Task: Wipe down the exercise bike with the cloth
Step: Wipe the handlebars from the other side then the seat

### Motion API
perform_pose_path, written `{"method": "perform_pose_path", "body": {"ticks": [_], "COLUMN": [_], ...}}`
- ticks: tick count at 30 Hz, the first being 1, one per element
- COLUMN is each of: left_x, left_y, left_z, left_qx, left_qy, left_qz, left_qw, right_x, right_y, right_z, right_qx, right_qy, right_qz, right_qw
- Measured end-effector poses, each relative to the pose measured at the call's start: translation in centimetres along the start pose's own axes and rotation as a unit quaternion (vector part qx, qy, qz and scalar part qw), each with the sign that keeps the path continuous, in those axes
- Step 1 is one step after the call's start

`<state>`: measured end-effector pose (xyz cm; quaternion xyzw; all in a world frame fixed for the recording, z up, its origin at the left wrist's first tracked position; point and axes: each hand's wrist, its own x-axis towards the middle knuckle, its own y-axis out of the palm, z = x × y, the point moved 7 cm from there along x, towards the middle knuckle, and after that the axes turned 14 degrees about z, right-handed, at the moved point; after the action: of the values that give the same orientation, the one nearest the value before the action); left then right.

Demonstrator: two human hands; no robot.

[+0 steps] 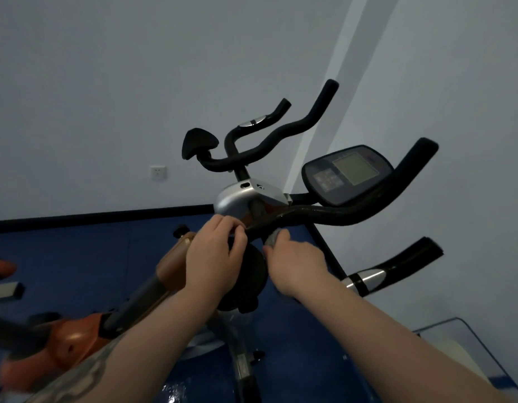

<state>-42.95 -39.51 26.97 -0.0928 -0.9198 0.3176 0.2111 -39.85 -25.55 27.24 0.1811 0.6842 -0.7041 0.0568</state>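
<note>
the person stands over the exercise bike (281, 216), looking down along both forearms at the middle of its handlebar (333, 213). the right hand (295, 266) is closed round a bunched grey cloth (276, 238), with a wad of it poking out above the fingers and pressed against the underside of the black bar, just right of the stem. holding the cloth balled up like this probably lets it wrap a round tube and keeps loose ends from catching on the clamp.

the left hand (217, 251) sits just left of the stem, fingers curled over a dark rounded part below the bar. whether it truly grips that part or only rests on it cannot be told, since the fingertips are lost in shadow. its likely job is to steady the bike so the rubbing hand can push without the bars swinging.

the console (347, 174) tilts up to the right of the hands, and the far grips rise beyond it. a second, orange machine (77, 341) lies to the left on the blue floor (92, 242).

judging by the cloth's place, the wipe is working the centre of the bar, with the long right-hand grip, the console and the frame below perhaps yet to be covered.
</note>
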Motion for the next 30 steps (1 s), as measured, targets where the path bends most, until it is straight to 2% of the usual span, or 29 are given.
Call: {"method": "perform_pose_path", "body": {"ticks": [2,8,10,13,15,18,22,24,27,30], "left_x": [-0.1,0.0,0.2,0.0,-0.1,-0.1,0.0,0.0,0.0,0.0], "left_y": [0.0,0.1,0.1,0.0,0.0,0.0,0.2,0.3,0.4,0.4], "left_z": [-0.2,0.0,-0.1,-0.3,-0.2,0.0,0.3,0.4,0.2,0.3], "left_qx": [-0.002,-0.028,-0.027,-0.024,-0.033,-0.046,-0.059,-0.068,-0.071,-0.08], "left_qy": [0.004,0.005,0.014,0.025,0.026,0.027,0.035,0.035,0.033,0.032], "left_qz": [0.004,0.019,0.025,0.019,0.022,0.035,0.045,0.043,0.046,0.051], "left_qw": [1.0,0.999,0.999,0.999,0.999,0.998,0.997,0.996,0.996,0.995], "right_x": [-0.9,-4.7,-2.7,-0.2,-0.7,-4.5,-9.3,-10.7,-12.0,-12.4], "right_y": [0.0,1.4,0.6,0.3,0.7,1.8,1.7,0.6,-1.6,-0.4], "right_z": [-0.7,-1.9,-1.5,-1.1,-1.0,-0.3,-2.1,-5.5,-10.6,-8.9], "right_qx": [0.028,-0.073,-0.034,0.091,0.085,-0.042,-0.131,-0.17,-0.143,0.026], "right_qy": [-0.015,-0.049,-0.02,0.013,0.031,0.048,-0.085,-0.103,-0.017,0.032], "right_qz": [-0.002,-0.02,0.001,0.02,-0.031,-0.125,-0.221,-0.24,-0.276,-0.355], "right_qw": [0.999,0.996,0.999,0.996,0.995,0.99,0.963,0.95,0.95,0.934]}}
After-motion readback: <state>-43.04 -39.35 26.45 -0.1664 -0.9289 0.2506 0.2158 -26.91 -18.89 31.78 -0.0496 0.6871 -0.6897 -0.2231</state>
